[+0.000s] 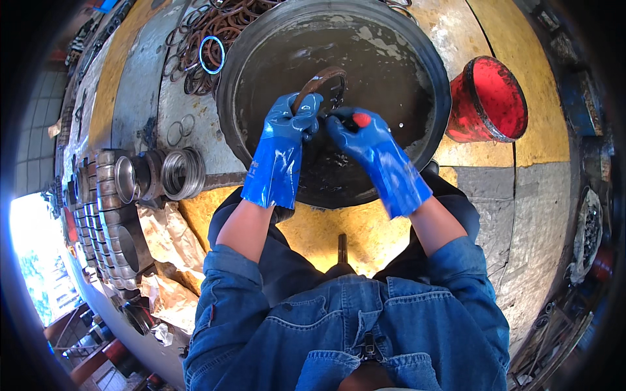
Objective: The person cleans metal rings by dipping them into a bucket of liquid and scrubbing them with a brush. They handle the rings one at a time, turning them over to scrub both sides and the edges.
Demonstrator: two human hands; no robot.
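Both my hands wear wet, shiny blue rubber gloves and are over a wide round black tub (229, 124) of murky dark liquid. My left hand (291, 117) is closed on a brown, rusty-looking metal ring (319, 79), which is raised at a tilt above the liquid. Close beside the ring's right end is my right hand (358, 130), its fingers curled in. A small red patch shows at the right hand's knuckles; whether it belongs to the glove or to something held cannot be made out. The ring's lower part is hidden behind the gloves.
A red bucket (462, 107) lies tilted right of the tub. Many brown rings (225, 29) are heaped at the upper left, with a bluish ring (212, 55) on them. Silvery rings (184, 174) and stacked metal cylinders (117, 221) stand at left, near brown paper (173, 234).
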